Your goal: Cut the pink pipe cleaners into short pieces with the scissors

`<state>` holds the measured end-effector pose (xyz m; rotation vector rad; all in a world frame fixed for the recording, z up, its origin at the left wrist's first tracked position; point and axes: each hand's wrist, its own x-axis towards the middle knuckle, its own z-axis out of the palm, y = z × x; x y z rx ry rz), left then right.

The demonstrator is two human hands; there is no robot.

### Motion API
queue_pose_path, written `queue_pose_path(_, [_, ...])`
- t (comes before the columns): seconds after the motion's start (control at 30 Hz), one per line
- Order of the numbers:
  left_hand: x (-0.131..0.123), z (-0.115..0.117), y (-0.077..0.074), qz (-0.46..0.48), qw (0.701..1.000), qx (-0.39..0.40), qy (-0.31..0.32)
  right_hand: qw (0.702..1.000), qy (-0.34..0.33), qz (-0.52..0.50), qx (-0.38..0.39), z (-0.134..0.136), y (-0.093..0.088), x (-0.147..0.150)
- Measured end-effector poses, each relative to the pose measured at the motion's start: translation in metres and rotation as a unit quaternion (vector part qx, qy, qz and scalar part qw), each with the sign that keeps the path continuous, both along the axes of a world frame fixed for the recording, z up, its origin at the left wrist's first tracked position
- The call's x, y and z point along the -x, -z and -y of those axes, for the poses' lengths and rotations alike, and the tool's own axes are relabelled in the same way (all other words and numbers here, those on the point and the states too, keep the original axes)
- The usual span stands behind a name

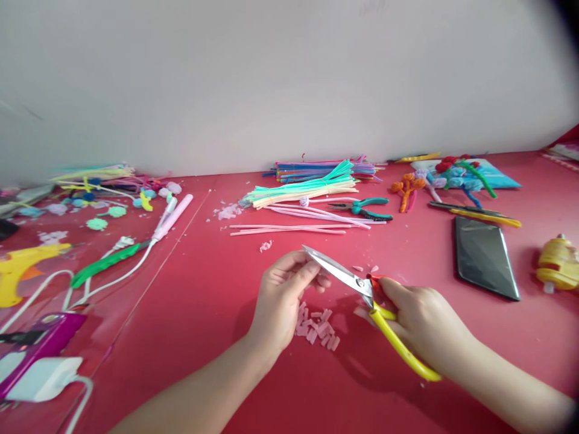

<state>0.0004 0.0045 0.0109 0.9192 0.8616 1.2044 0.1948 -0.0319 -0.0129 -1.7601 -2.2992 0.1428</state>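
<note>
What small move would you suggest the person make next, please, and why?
I would probably shift the left hand slightly back from the scissors, because its thumb sits very close to the blades near their tip, while the right hand grips the handles.

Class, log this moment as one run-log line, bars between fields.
left hand: at scissors blades, grip unclear | right hand: holding scissors | by left hand: pink snippets on table | beyond: pink stems, pliers
</note>
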Motion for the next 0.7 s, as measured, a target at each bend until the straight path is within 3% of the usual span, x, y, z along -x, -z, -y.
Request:
queue_pose_path(0.17, [0.001,0.002,-0.001,-0.008,1.0,0.011,0.01,0.998,0.031,-0.035,0.034,-0.003,-0.002,0.001])
queue_pose_path(0.27, [-0.001,0.005,-0.001,-0.021,0.994,0.052,0.091,0.987,0.06,-0.114,0.094,-0.006,-0.01,0.004])
queue_pose_path(0.33, [-0.004,0.008,-0.001,-0.038,0.982,0.085,0.164,0.962,0.061,-0.217,0.156,-0.007,-0.017,0.007])
queue_pose_path(0.43, [-0.008,0.011,-0.002,-0.074,0.96,0.109,0.249,0.892,0.057,-0.371,0.253,-0.005,-0.025,0.011])
queue_pose_path(0.5, [-0.009,0.012,-0.004,-0.113,0.946,0.101,0.286,0.858,0.053,-0.417,0.295,-0.004,-0.029,0.013])
queue_pose_path(0.7, [-0.014,0.018,-0.004,-0.204,0.932,0.048,0.295,0.842,0.05,-0.42,0.336,-0.001,-0.031,0.015])
